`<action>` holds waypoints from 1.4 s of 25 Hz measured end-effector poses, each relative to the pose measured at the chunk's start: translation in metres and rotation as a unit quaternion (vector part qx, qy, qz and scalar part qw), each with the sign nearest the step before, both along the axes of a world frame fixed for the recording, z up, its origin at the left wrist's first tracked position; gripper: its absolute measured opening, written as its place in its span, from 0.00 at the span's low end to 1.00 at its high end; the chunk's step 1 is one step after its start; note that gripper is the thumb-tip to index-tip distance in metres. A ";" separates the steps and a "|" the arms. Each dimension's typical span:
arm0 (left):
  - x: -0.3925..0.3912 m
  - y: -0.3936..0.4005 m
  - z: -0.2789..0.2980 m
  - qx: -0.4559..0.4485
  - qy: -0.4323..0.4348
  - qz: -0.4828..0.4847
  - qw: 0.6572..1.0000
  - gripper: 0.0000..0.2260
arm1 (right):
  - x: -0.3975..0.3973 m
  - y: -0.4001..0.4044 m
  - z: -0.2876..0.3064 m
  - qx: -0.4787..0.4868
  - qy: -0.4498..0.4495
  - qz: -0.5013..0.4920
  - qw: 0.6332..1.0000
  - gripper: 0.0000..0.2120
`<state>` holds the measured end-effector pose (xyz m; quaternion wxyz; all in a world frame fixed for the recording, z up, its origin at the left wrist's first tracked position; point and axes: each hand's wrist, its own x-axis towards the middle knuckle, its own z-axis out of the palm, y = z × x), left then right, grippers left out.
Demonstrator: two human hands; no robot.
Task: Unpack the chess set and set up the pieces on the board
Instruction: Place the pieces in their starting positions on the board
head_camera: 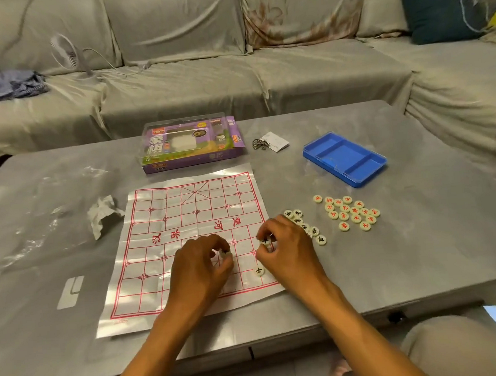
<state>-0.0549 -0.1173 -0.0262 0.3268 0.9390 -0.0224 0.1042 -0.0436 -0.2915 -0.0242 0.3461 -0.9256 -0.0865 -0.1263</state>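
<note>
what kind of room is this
Most likely a home living room: a long covered sofa with a teal cushion wraps round a low grey table, and a small fan stands on the seat.

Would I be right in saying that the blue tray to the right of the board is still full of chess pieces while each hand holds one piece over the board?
Not quite: the head view shows the blue tray empty. The loose pieces lie on the table beside it. Left hand and right hand do each pinch a piece over the board.
</note>
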 end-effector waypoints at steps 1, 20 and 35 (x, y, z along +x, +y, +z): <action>-0.006 0.009 0.000 0.013 0.002 0.000 1.000 0.04 | -0.002 0.013 -0.001 -0.005 0.004 0.024 1.000 0.05; 0.008 -0.067 0.006 0.035 0.007 -0.075 0.997 0.11 | 0.004 -0.069 0.010 -0.127 0.138 -0.148 0.971 0.13; 0.029 -0.120 -0.016 0.011 -0.048 -0.173 0.984 0.08 | 0.011 -0.074 -0.015 -0.130 0.078 -0.106 0.983 0.08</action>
